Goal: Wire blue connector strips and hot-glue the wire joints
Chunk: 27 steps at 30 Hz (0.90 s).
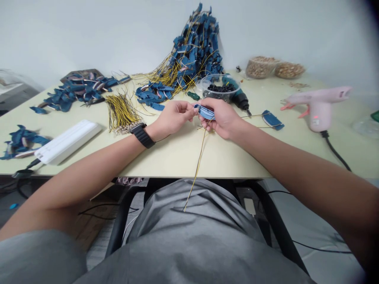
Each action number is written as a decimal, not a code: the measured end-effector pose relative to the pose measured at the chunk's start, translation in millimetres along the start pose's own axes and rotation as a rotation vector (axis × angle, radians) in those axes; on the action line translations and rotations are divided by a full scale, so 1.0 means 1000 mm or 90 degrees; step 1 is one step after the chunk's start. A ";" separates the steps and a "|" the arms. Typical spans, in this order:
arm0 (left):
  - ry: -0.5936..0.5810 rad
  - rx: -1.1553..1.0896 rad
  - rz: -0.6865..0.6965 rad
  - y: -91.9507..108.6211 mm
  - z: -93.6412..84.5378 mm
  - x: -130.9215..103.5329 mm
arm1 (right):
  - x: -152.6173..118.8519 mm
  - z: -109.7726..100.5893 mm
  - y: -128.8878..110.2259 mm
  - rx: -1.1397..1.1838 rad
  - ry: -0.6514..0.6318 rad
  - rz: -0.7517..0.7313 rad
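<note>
A small curved blue plastic shell (206, 113) sits in my right hand (225, 117), its fingers closed around the right end. One yellow and black wire (199, 157) hangs from beneath it, past the table edge onto my grey shirt. At the shell's left end, my left hand (174, 117) is pinched shut, fingertips against or right beside it; what lies between them is too small to make out. Another blue shell (272, 120) with thin wires lies on the table, right of my right hand.
Blue wired shells are heaped (198, 51) against the wall. Left are a yellow-black wire bundle (122, 112), a white power box (68, 142) and more shells (78, 90). A tub of black parts (220, 88), a drill (241, 98) and a pink glue gun (321, 106) stand right.
</note>
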<state>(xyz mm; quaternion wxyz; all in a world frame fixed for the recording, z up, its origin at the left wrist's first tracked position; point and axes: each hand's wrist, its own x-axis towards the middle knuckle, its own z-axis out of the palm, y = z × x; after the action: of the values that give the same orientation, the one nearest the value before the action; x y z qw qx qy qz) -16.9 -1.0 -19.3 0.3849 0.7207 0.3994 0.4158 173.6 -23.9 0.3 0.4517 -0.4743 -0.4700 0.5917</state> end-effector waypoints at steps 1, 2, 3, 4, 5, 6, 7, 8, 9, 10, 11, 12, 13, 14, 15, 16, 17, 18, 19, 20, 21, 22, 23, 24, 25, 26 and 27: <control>-0.003 0.005 0.005 0.001 0.000 0.000 | 0.000 0.000 0.000 -0.001 -0.001 0.003; -0.006 0.011 0.011 0.001 -0.001 0.000 | -0.001 0.000 0.000 -0.002 -0.003 0.006; -0.008 0.019 0.017 0.002 -0.001 0.000 | -0.001 0.000 -0.001 -0.004 -0.005 0.008; -0.010 0.027 0.023 0.002 -0.001 0.000 | -0.001 0.000 -0.001 -0.005 -0.006 0.010; -0.013 0.033 0.026 0.002 -0.001 0.000 | -0.001 0.000 -0.001 -0.006 -0.008 0.011; -0.015 0.035 0.027 0.000 -0.001 0.000 | -0.001 -0.001 -0.001 -0.007 -0.011 0.011; -0.015 0.031 0.027 -0.001 -0.001 0.000 | -0.001 -0.001 -0.001 -0.008 -0.015 0.012; -0.012 0.020 0.026 -0.004 -0.001 0.001 | -0.001 -0.001 -0.001 -0.011 -0.018 0.012; -0.007 0.005 0.027 -0.008 -0.001 0.002 | -0.002 -0.002 -0.001 -0.015 -0.023 0.012; 0.003 -0.008 0.033 -0.013 -0.001 0.004 | -0.002 -0.002 -0.001 -0.020 -0.027 0.013; 0.014 -0.018 0.047 -0.018 -0.002 0.006 | -0.001 -0.003 -0.001 -0.024 -0.031 0.014; 0.023 -0.019 0.068 -0.024 -0.003 0.008 | -0.001 -0.003 -0.001 -0.029 -0.036 0.015; 0.027 -0.012 0.097 -0.030 -0.005 0.011 | -0.001 -0.004 0.000 -0.032 -0.041 0.016; 0.022 0.000 0.131 -0.037 -0.007 0.014 | 0.000 -0.004 0.000 -0.034 -0.046 0.017; 0.007 0.011 0.162 -0.042 -0.010 0.017 | 0.001 -0.005 0.001 -0.034 -0.050 0.015; -0.010 0.019 0.190 -0.047 -0.011 0.019 | 0.002 -0.006 0.002 -0.033 -0.054 0.013; -0.026 0.020 0.212 -0.051 -0.013 0.021 | 0.003 -0.007 0.003 -0.033 -0.057 0.010; -0.042 0.015 0.223 -0.054 -0.013 0.023 | 0.004 -0.008 0.005 -0.034 -0.060 0.008; -0.054 0.005 0.226 -0.056 -0.013 0.024 | 0.006 -0.009 0.006 -0.036 -0.064 0.008; -0.063 -0.007 0.221 -0.057 -0.013 0.024 | 0.007 -0.010 0.007 -0.037 -0.068 0.008; -0.069 -0.021 0.213 -0.057 -0.012 0.024 | 0.007 -0.010 0.007 -0.038 -0.071 0.007; -0.071 -0.034 0.206 -0.057 -0.011 0.025 | 0.008 -0.011 0.008 -0.037 -0.073 0.004; -0.071 -0.046 0.202 -0.056 -0.011 0.025 | 0.008 -0.011 0.008 -0.035 -0.076 -0.003; -0.071 -0.057 0.202 -0.056 -0.010 0.025 | 0.008 -0.011 0.009 -0.032 -0.078 -0.012; -0.070 -0.067 0.204 -0.056 -0.010 0.026 | 0.008 -0.012 0.009 -0.029 -0.081 -0.020; -0.069 -0.075 0.204 -0.056 -0.010 0.026 | 0.009 -0.012 0.009 -0.027 -0.084 -0.027; -0.069 -0.082 0.199 -0.056 -0.011 0.027 | 0.009 -0.013 0.008 -0.027 -0.088 -0.032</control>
<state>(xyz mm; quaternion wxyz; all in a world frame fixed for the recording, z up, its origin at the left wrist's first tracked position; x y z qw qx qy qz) -31.8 46.6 -57.2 0.3820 0.7693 0.2336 0.4557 184.0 -15.1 -10.4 0.4228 -0.4298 -0.5243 0.6013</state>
